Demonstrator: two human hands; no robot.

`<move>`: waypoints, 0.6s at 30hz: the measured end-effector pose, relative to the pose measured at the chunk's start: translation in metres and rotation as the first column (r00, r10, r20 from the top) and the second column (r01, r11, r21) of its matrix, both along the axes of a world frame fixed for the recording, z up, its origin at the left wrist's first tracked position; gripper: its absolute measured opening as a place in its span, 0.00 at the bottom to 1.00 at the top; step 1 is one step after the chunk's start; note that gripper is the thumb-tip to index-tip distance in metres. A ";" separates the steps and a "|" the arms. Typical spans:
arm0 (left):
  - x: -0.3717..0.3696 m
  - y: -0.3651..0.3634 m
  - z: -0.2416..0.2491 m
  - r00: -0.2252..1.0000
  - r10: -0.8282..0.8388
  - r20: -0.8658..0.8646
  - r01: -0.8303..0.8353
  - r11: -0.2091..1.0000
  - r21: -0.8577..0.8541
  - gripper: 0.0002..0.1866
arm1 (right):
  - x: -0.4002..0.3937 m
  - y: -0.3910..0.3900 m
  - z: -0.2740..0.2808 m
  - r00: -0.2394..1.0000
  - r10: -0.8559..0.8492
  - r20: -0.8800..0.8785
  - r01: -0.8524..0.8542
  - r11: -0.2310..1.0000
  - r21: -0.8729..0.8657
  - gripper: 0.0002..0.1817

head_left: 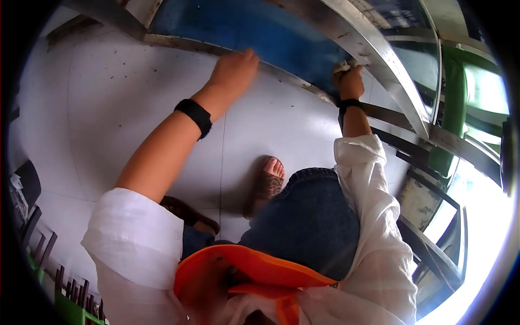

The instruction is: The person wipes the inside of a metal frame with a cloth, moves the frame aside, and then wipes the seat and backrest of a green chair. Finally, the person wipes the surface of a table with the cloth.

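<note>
My left hand (234, 69) rests with its fingers on the lower metal frame (179, 44) of a blue-tinted glass panel (254, 30), holding nothing. Further right, my right hand (351, 80) is closed on a small pale cloth (342, 67) pressed where the glass meets the slanted steel bar (374, 51). Both wrists wear black bands, and white sleeves are rolled up on both arms.
A white tiled floor (108, 103) lies below, with my sandalled foot (269, 181) and jeans-clad knee (309, 216) on it. An orange item (238, 271) hangs at my chest. More metal-framed glass (428, 135) and a green post (452, 108) stand at right. Dark objects line the lower left edge.
</note>
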State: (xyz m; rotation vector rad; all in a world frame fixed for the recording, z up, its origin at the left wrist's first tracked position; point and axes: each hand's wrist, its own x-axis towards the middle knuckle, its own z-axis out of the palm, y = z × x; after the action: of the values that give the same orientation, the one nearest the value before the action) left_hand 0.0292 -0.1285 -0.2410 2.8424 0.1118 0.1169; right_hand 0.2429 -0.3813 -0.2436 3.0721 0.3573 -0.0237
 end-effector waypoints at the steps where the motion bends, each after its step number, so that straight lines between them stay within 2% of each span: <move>1: -0.004 0.005 0.001 0.999 0.000 -0.038 0.001 1.000 0.027 0.16 | -0.006 0.000 0.006 0.993 -0.081 -0.083 0.072 0.991 -0.109 0.21; 3: -0.009 0.013 0.003 0.987 0.023 -0.158 -0.014 0.998 0.055 0.14 | -0.008 -0.005 -0.010 0.994 -0.100 -0.043 0.097 0.993 -0.069 0.23; 4: -0.012 0.018 0.002 0.987 0.026 -0.157 -0.018 0.999 0.051 0.14 | -0.010 -0.007 -0.015 0.992 -0.124 -0.012 0.124 0.992 -0.025 0.25; 5: -0.013 0.024 0.001 0.987 0.032 -0.158 -0.018 0.996 0.089 0.14 | -0.018 0.001 -0.013 0.996 -0.077 -0.049 0.085 0.980 0.180 0.22; 8: -0.014 0.036 0.007 0.980 0.039 -0.197 -0.010 0.989 0.146 0.13 | -0.053 0.046 -0.008 0.987 -0.099 -0.129 0.123 0.974 0.192 0.19; 10: -0.016 0.041 0.009 0.964 0.032 -0.265 0.021 0.981 0.194 0.15 | -0.077 0.075 -0.003 0.990 0.107 -0.093 -0.070 0.938 0.340 0.16; 11: -0.018 0.042 0.007 0.963 0.037 -0.268 0.017 0.980 0.197 0.15 | -0.083 0.090 -0.004 0.989 0.112 -0.096 -0.073 0.936 0.344 0.16; 13: -0.024 0.041 0.002 0.985 0.074 -0.155 -0.040 0.976 0.212 0.20 | -0.085 0.111 -0.006 0.913 0.363 0.185 -0.406 0.853 0.328 0.14; 14: -0.026 0.042 0.000 0.985 0.073 -0.158 -0.038 0.976 0.213 0.20 | -0.080 0.114 -0.004 0.914 0.362 0.182 -0.404 0.854 0.330 0.14; 16: -0.030 0.044 -0.001 0.961 0.163 -0.224 -0.130 0.979 0.158 0.25 | -0.068 0.118 -0.002 0.899 0.430 0.077 -0.437 0.892 0.118 0.15; 17: -0.031 0.045 0.000 0.960 0.165 -0.227 -0.130 0.978 0.161 0.25 | -0.058 0.112 -0.004 0.911 0.406 0.073 -0.410 0.910 0.060 0.14; 18: -0.033 0.048 0.000 0.945 0.172 -0.277 -0.123 0.975 0.187 0.26 | -0.047 0.105 -0.005 0.909 0.411 0.071 -0.415 0.907 0.065 0.14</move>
State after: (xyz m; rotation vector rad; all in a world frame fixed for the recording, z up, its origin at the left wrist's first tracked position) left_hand -0.0034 -0.0805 -0.2412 2.9970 0.3971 -0.2773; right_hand 0.1955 -0.2759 -0.2484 2.9919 1.0202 0.0951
